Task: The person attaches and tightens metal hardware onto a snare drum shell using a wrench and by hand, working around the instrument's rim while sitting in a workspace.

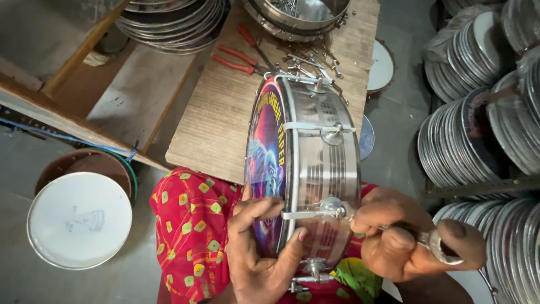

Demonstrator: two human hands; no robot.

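Stacked metal rims crowd both sides of the plywood tabletop (225,107), where two red-handled pliers (239,59) lie near its far edge. One shiny steel drum with a colourful printed head (306,169) stands on edge at the tabletop's near edge, over the lap. The left hand (259,253) grasps its rim; the right hand (405,236) clenches one metal tuning key (433,242) at a lug.

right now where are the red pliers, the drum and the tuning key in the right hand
red pliers (233,61), head view, on a red handle
drum (323,163), head view, on its metal shell
tuning key (436,246), head view, on its metal handle
right hand (402,239), head view, on the knuckles
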